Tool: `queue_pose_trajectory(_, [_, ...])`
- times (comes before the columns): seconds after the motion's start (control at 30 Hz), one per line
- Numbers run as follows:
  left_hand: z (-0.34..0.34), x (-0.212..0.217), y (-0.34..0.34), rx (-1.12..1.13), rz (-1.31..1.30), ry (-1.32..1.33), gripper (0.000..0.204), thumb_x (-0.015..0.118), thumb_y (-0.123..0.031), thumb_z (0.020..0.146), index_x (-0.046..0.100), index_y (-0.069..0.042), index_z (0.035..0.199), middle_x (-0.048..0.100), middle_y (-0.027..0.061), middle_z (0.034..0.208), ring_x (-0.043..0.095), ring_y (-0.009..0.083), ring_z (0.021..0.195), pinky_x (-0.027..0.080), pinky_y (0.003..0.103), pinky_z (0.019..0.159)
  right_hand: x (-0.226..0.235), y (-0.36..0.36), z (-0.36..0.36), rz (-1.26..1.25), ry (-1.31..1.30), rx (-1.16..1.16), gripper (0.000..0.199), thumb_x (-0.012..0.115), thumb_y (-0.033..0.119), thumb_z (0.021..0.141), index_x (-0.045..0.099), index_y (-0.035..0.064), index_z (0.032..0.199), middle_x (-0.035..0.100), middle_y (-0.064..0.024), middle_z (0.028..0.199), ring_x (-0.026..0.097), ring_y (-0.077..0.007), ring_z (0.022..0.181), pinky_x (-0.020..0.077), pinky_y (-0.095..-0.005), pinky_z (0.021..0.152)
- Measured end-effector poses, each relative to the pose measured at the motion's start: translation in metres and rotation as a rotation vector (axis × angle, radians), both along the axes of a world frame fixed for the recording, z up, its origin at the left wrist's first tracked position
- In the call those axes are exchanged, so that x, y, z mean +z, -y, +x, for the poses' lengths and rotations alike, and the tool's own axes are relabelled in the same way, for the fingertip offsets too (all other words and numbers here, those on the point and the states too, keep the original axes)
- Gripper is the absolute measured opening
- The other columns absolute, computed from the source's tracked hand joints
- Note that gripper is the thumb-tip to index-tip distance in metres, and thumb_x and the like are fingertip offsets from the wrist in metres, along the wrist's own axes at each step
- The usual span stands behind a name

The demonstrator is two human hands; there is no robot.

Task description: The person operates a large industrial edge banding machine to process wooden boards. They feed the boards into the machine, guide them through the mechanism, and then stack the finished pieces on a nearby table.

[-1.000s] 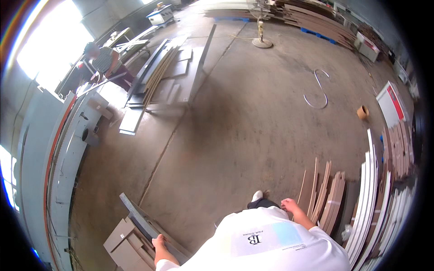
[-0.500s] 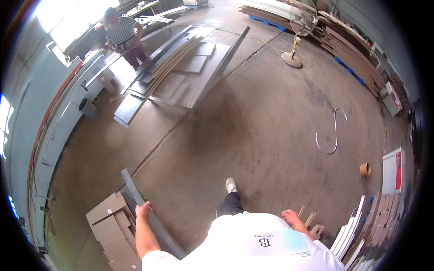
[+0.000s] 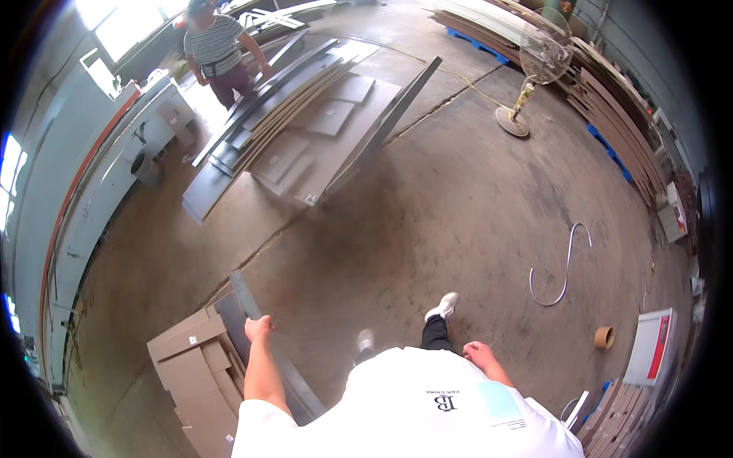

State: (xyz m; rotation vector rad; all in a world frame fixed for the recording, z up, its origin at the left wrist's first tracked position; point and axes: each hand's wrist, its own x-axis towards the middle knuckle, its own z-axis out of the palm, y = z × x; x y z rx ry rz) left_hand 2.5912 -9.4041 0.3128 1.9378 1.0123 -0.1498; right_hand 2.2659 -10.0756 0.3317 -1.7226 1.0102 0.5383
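My left hand [image 3: 259, 329] is closed over the edge of a long grey panel [image 3: 284, 374], which stands beside my left leg. Against that panel's left side lies a stack of brown flat boards [image 3: 195, 366] with small white labels. Low at my right side hangs my right hand [image 3: 477, 353], its fingers curled in, with nothing visible in them. My feet, in white shoes [image 3: 442, 306], are on the concrete floor, one ahead of the other.
Ahead is a table [image 3: 366, 114] loaded with grey panels and long strips; a person [image 3: 219, 53] stands behind it. A standing fan [image 3: 527, 95], a bent silver tube [image 3: 566, 267], a tape roll [image 3: 604, 337] and a white box [image 3: 649, 347] are on the right.
My feet have shifted in a step, and my left hand stays on the grey panel. The person behind the table has moved an arm down toward the stacked panels.
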Motion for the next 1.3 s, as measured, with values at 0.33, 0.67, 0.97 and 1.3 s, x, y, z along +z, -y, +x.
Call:
queue_pose_trajectory(0.33, [0.008, 0.001, 0.242, -0.024, 0.147, -0.101, 0.064, 0.072, -0.016, 0.07, 0.055, 0.013, 0.124, 0.072, 0.0133, 0.075, 0.072, 0.0218, 0.062, 0.058, 0.035, 0.063, -0.089, 0.239, 0.153, 0.2, -0.101, -0.207, 0.018, 0.066, 0.022, 0.098, 0.073, 0.0079, 0.106, 0.075, -0.0052, 0.094, 0.069, -0.0142, 0.076, 0.0549, -0.0325, 0.068])
queue_pose_trajectory(0.67, [0.03, -0.034, 0.42, -0.096, 0.057, -0.237, 0.073, 0.085, -0.043, 0.068, 0.067, 0.006, 0.119, 0.076, 0.0191, 0.103, 0.074, 0.0256, 0.1, 0.057, 0.039, 0.091, -0.089, 0.444, 0.367, -0.007, 0.128, 0.105, 0.022, 0.066, 0.028, 0.098, 0.071, 0.0088, 0.107, 0.075, -0.0038, 0.095, 0.07, -0.0148, 0.073, 0.0526, -0.0315, 0.06])
queue_pose_trajectory(0.97, [0.214, 0.004, 0.565, 0.258, -0.481, -0.201, 0.083, 0.063, -0.071, 0.093, 0.066, 0.009, 0.114, 0.074, 0.0216, 0.086, 0.074, 0.0276, 0.068, 0.059, 0.041, 0.06, -0.048, 0.49, 0.515, 0.004, 0.021, 0.646, 0.038, 0.072, 0.034, 0.094, 0.074, 0.0028, 0.116, 0.078, -0.0101, 0.106, 0.075, -0.0201, 0.089, 0.0579, -0.0357, 0.086])
queue_pose_trajectory(1.3, [0.242, -0.051, 0.722, 0.245, -0.365, -0.236, 0.066, 0.066, -0.055, 0.094, 0.069, 0.011, 0.103, 0.073, 0.0223, 0.083, 0.072, 0.0297, 0.071, 0.056, 0.043, 0.065, -0.209, 0.697, 0.576, -0.022, 0.075, 0.45, 0.028, 0.071, 0.022, 0.092, 0.075, 0.0015, 0.111, 0.078, -0.0098, 0.098, 0.073, -0.0202, 0.086, 0.0582, -0.0359, 0.079])
